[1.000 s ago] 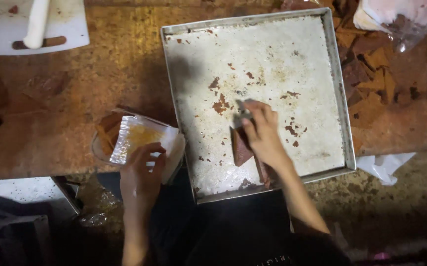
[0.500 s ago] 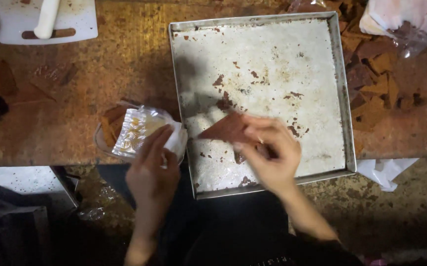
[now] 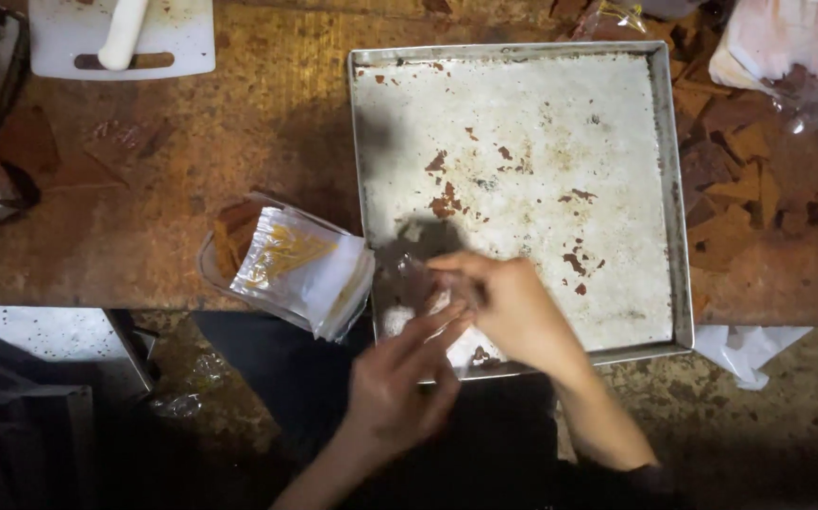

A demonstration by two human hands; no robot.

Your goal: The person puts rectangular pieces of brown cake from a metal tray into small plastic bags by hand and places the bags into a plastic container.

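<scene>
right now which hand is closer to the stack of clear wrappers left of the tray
Left. The left hand sits just right of and below the stack of clear wrappers; the right hand is farther right, over the metal tray.

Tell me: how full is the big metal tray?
Nearly empty. The metal tray holds only scattered brown crumbs on its pale, worn floor; both hands work over its near edge.

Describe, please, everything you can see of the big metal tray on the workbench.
The metal tray is square, shallow and raised-rimmed, its pale grey floor dusty, worn and flecked with brown crumbs. It lies flat on the stained wooden bench, its near edge at the bench's front. The right hand and left hand meet over its near-left corner, holding something small and blurred.
</scene>
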